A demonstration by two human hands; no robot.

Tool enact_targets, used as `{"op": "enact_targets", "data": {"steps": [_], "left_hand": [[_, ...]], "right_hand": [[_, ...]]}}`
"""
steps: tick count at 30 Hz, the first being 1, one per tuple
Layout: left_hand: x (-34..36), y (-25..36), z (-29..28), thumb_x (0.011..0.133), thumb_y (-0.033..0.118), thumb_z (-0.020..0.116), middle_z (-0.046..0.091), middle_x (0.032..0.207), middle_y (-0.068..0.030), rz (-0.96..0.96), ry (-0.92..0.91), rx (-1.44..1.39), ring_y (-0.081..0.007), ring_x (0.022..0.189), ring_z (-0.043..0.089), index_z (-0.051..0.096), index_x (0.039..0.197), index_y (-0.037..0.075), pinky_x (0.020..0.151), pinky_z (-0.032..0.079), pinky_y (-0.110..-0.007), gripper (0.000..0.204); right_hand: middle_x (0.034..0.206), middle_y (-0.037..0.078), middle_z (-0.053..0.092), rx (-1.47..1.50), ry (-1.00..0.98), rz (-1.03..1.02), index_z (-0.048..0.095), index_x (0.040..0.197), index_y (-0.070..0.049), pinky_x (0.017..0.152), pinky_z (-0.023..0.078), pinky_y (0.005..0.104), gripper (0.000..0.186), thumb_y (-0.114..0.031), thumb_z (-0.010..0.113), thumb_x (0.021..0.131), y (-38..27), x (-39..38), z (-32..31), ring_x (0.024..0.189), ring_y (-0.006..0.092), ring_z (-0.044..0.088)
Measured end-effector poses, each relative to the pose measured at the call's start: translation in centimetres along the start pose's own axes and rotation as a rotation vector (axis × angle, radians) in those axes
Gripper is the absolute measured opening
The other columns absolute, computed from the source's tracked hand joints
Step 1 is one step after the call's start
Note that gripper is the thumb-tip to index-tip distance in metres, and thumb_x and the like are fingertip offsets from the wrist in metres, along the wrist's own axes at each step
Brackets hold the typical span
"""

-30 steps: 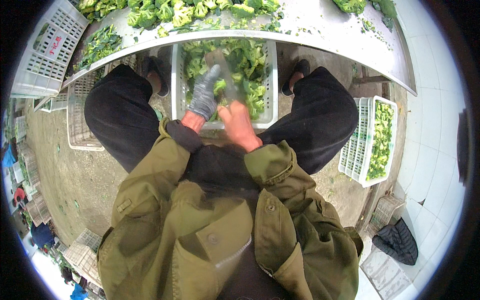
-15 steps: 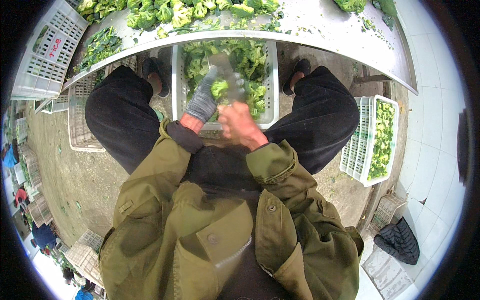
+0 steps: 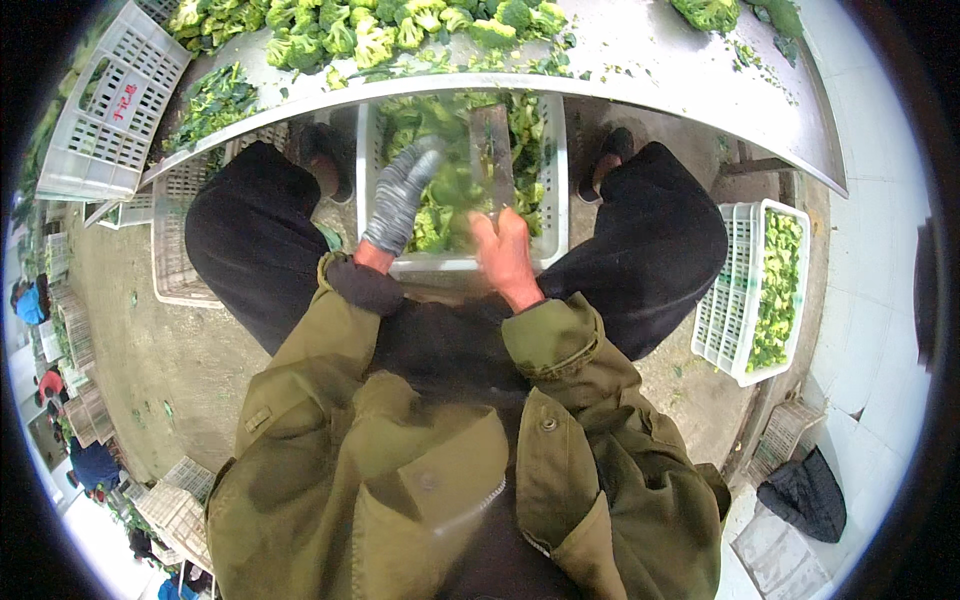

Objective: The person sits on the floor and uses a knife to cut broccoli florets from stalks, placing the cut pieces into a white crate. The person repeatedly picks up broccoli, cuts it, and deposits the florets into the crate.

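Observation:
Over the white crate between my knees, my left hand wears a grey knitted glove. Its visible fingers are stretched out, and their tips are smeared by motion. Beside them is a blurred green broccoli piece, apparently loose from the glove. My bare right hand is closed round the handle of a broad-bladed knife, whose flat blade points away from me above the crate. Bits of green cling to the blade. Cut broccoli fills the crate below both hands.
Beyond the crate runs a metal table with a heap of broccoli and leaf scraps. A perforated crate leans at the table's left end. On the right stands another crate holding green pieces, near a white tiled wall.
My hands have moved apart. The left glove no longer wraps the broccoli floret, and the right hand has shifted rightward with the knife, its blade now upright in view.

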State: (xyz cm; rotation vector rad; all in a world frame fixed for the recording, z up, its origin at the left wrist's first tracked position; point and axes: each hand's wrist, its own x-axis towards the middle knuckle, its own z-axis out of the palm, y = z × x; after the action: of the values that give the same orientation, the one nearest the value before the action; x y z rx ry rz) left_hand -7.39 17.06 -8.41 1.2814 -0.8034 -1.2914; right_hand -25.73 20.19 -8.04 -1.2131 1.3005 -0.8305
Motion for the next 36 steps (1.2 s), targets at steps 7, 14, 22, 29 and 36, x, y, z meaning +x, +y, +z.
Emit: {"op": "enact_targets", "data": {"steps": [7, 14, 22, 29, 36], "left_hand": [[2.1, 8.5, -2.2, 0.098, 0.010, 0.064, 0.071, 0.112, -0.0062, 0.502, 0.193, 0.404, -0.0154, 0.104, 0.064, 0.066, 0.121, 0.000, 0.096, 0.050, -0.030, 0.025], [10.5, 15.5, -5.4, 0.087, 0.036, 0.073, 0.070, 0.106, -0.0192, 0.313, -0.008, 1.543, -0.0328, 0.098, 0.068, 0.071, 0.115, 0.008, 0.087, 0.052, -0.041, 0.039], [13.1, 16.8, -3.6, 0.079, 0.035, 0.078, 0.073, 0.098, -0.0182, 0.240, -0.268, 1.687, -0.0356, 0.092, 0.070, 0.072, 0.116, 0.010, 0.083, 0.054, -0.044, 0.045], [13.6, 15.7, -3.1, 0.079, 0.019, 0.073, 0.073, 0.100, -0.0155, 0.236, -0.300, 1.707, -0.0329, 0.093, 0.070, 0.073, 0.107, 0.010, 0.084, 0.054, -0.043, 0.030], [14.3, 15.6, -6.3, 0.091, 0.002, 0.066, 0.066, 0.078, -0.0010, 0.162, -0.202, 0.952, -0.0088, 0.064, 0.059, 0.070, 0.100, 0.000, 0.059, 0.048, -0.025, 0.011]], "right_hand": [[0.069, 0.020, 0.060, -0.031, 0.037, 0.060, 0.056, 0.079, 0.007, 0.063, 0.045, 0.0453, 0.031, -0.020, 0.066, 0.090, 2.5, 1.1, 0.8, 0.063, 0.0304, 0.057], [0.065, 0.018, 0.059, 0.012, 0.023, 0.092, 0.055, 0.075, 0.007, 0.059, 0.043, 0.0448, 0.033, -0.020, 0.066, 0.090, 2.6, 1.2, 0.8, 0.059, 0.0264, 0.054], [0.062, 0.013, 0.056, 0.054, -0.042, 0.048, 0.054, 0.075, 0.004, 0.050, 0.041, 0.0405, 0.028, -0.016, 0.064, 0.092, 3.4, 1.5, 0.9, 0.052, 0.0213, 0.051], [0.062, 0.001, 0.049, 0.129, -0.048, 0.064, 0.048, 0.076, -0.003, 0.037, 0.037, 0.0302, 0.025, -0.012, 0.059, 0.096, 2.8, 1.3, 1.2, 0.042, 0.0116, 0.048], [0.061, 0.001, 0.049, 0.127, -0.033, 0.087, 0.048, 0.075, -0.004, 0.037, 0.037, 0.0303, 0.025, -0.012, 0.059, 0.096, 2.2, 1.1, 1.1, 0.042, 0.0116, 0.047]]}}
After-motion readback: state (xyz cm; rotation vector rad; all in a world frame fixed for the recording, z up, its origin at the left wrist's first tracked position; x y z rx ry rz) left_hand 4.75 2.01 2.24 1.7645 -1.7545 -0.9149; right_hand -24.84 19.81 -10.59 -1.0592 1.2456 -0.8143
